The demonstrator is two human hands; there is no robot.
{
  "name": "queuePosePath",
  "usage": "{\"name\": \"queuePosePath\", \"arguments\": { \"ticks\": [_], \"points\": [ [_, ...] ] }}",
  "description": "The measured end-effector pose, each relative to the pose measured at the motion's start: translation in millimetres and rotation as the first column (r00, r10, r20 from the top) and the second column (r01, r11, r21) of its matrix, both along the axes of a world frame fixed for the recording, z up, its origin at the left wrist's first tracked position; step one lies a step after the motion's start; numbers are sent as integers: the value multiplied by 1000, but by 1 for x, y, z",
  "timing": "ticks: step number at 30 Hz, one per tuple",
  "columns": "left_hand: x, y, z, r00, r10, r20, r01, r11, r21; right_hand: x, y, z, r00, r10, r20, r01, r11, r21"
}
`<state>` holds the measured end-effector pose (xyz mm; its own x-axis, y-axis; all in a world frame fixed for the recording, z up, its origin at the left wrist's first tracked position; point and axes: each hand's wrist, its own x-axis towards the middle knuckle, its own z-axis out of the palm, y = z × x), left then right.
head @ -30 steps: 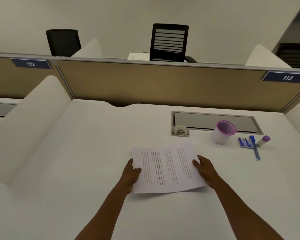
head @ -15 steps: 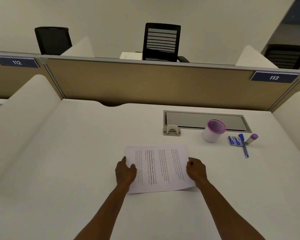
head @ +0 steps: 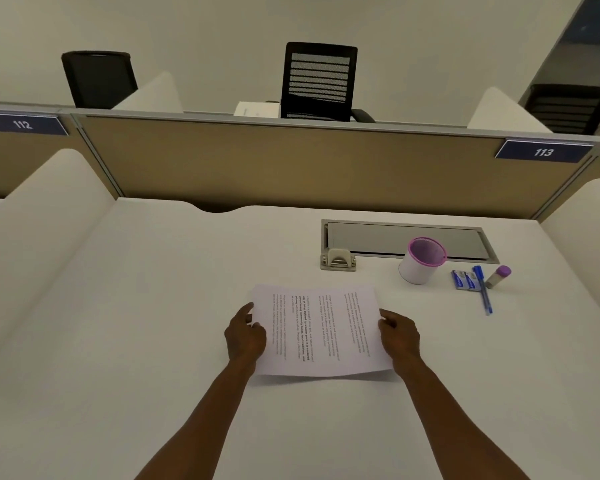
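Observation:
A printed sheet of paper (head: 321, 329) is held just above the white desk (head: 153, 341), its lines of text running sideways. My left hand (head: 245, 336) grips its left edge, thumb on top. My right hand (head: 399, 336) grips its right edge with curled fingers. The near edge of the sheet bows slightly and casts a thin shadow on the desk.
Behind the paper stands a small hole punch (head: 338, 259) beside a grey cable tray (head: 409, 239). To the right are a white cup with a pink rim (head: 421, 259), a staple box (head: 464, 280), a blue pen (head: 483, 294) and a glue stick (head: 498, 276). A tan partition (head: 291, 168) closes the back.
The sheet has turned slightly so its edges sit squarer to me. Both hands have curled more firmly on its side edges. My view has shifted a little.

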<state>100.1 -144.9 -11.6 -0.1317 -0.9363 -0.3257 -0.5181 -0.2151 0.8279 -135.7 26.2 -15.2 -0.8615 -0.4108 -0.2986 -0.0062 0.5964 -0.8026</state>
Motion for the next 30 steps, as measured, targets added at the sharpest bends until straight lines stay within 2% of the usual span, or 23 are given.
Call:
{"name": "queuePosePath", "arguments": {
  "ticks": [14,30],
  "points": [
    [-63,-18,11,996,-88,-29,88,996,9,-58,-3,-1,989,-116,95,121,992,-46],
    [-69,-20,5,993,-120,4,120,993,-24,-65,-2,-17,980,-145,134,156,985,-72]
  ]
}}
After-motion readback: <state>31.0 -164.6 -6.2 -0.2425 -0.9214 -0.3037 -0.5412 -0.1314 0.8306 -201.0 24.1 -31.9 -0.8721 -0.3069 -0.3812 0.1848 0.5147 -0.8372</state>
